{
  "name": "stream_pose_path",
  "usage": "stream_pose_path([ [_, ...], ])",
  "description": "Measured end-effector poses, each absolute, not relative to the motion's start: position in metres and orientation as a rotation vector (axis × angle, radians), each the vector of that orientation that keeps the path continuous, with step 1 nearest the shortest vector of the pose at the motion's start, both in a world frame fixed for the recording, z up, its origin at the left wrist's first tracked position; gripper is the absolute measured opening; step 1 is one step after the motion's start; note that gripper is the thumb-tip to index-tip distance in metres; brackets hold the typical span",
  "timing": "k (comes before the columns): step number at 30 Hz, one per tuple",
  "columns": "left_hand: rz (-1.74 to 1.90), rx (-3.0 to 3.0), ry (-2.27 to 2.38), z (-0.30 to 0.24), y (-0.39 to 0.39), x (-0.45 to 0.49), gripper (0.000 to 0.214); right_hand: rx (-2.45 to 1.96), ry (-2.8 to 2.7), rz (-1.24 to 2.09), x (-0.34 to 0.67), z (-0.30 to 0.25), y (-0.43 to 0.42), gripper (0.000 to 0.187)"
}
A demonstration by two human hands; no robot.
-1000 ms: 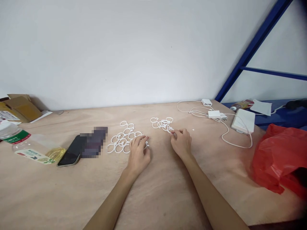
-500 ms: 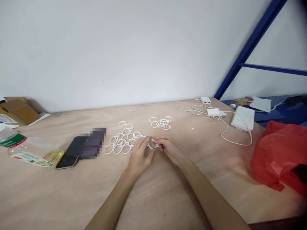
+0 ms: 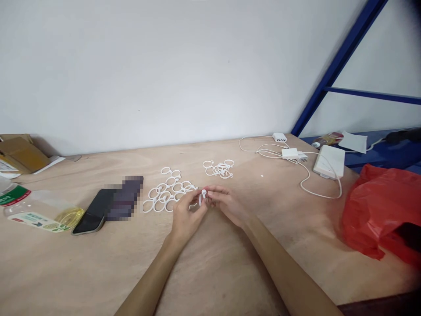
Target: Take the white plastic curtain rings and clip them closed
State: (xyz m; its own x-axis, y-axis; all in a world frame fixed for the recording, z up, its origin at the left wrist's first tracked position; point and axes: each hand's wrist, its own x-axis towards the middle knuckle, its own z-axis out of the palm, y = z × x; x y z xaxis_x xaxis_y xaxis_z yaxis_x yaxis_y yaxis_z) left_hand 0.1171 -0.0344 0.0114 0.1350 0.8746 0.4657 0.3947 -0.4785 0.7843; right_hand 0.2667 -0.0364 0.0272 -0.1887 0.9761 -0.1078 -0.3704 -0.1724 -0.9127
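Note:
Between my two hands a white plastic curtain ring (image 3: 203, 193) is held up on edge, its small round end tab facing me. My left hand (image 3: 187, 214) pinches it from the left between thumb and fingers. From the right, the fingertips of my right hand (image 3: 226, 204) close on the same ring, partly covering it. Just left of my hands, many similar white rings (image 3: 165, 195) lie flat in a loose cluster, some overlapping. A smaller tangle of white rings (image 3: 221, 169) sits farther back, beyond my right hand.
On the left are a clear bottle (image 3: 24, 206), yellow tape (image 3: 69, 217), a phone (image 3: 94, 213) and a cardboard box (image 3: 24, 153). To the right lie white cables with a charger (image 3: 290, 153), a white box (image 3: 330, 161) and a red plastic bag (image 3: 375, 210). A blue metal frame (image 3: 325, 87) rises behind.
The ring has turned from lying nearly flat to standing on edge, tab toward me. Both hands have come closer together around it. The view has shifted slightly.

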Motion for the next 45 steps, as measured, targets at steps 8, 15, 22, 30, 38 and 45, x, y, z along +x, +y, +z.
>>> stream_pose_path([
  [8,1.25,1.923,1.218,0.012,-0.036,0.119,0.025,-0.944,-1.128,1.365,0.261,0.027,-0.038,0.022],
  [15,1.191,1.938,1.234,0.01,-0.037,0.121,0.02,-1.031,-1.175,1.286,0.26,0.021,-0.037,0.026],
  [22,1.215,2.148,1.269,0.011,-0.034,0.117,0.018,-1.09,-1.174,1.222,0.254,0.016,-0.034,0.02],
  [30,1.126,2.405,1.43,-0.001,-0.024,0.108,0.033,-1.819,-1.563,0.186,0.29,-0.007,-0.022,0.043],
  [38,1.101,2.504,1.51,-0.001,-0.024,0.107,0.034,-2.064,-1.735,0.087,0.295,-0.011,-0.02,0.048],
  [45,1.177,2.498,1.416,-0.004,-0.026,0.109,0.035,-2.126,-1.644,0.005,0.295,-0.002,-0.022,0.026],
])
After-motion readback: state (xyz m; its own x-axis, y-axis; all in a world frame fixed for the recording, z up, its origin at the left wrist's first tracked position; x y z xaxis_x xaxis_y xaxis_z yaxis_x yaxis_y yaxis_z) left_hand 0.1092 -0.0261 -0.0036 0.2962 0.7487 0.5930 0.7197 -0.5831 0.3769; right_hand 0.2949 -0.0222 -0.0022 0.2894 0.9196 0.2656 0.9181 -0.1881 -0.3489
